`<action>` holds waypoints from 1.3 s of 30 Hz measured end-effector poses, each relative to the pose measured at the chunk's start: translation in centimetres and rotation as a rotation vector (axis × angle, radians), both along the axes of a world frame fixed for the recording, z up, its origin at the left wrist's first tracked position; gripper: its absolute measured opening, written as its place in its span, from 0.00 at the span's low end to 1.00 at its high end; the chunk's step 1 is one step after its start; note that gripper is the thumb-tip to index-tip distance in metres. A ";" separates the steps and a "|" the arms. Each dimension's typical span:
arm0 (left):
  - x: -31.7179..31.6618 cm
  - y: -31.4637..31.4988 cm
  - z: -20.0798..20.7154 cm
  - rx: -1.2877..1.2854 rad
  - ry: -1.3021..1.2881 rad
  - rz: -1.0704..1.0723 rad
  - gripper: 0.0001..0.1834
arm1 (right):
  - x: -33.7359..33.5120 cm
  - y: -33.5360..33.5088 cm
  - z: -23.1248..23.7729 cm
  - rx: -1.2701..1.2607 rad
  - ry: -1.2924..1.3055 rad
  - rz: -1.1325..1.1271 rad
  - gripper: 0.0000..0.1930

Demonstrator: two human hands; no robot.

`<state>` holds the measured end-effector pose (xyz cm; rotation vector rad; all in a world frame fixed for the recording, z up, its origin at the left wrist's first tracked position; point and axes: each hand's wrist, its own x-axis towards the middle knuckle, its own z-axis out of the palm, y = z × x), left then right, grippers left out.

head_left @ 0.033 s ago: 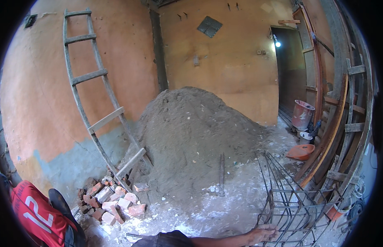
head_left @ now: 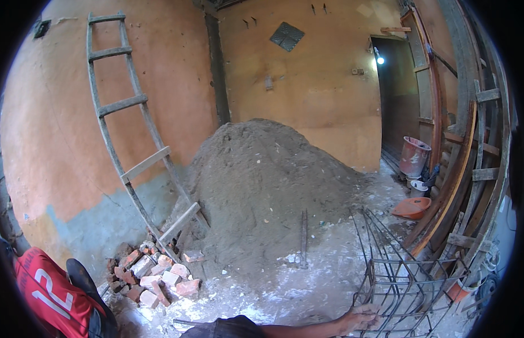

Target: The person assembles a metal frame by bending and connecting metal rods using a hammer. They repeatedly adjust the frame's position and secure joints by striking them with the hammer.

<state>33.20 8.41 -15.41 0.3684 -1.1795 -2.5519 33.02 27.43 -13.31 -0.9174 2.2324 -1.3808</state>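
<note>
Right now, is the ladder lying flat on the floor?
No. The wooden ladder stands tilted against the orange wall, its foot by the brick pile and sand heap.

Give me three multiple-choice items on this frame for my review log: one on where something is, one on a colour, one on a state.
1. Where is the ladder?
A. flat on the floor
B. leaning on the orange wall, left of the sand pile
C. inside the doorway

2. What colour is the shallow basin on the floor at the right?
A. orange
B. blue
C. white

3. What is the hand at the lower edge doing?
A. hanging free
B. holding a brick
C. gripping the rebar cage

Key: 1 B, its rails slant up against the wall; 2 A, it shows orange beside the buckets; 3 C, fingers close around a cage bar.
</note>
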 end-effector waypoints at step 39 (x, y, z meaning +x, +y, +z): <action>3.3 2.3 0.9 0.066 -0.132 -0.091 0.10 | 0.4 -0.1 -1.3 -0.290 -0.172 -0.236 0.07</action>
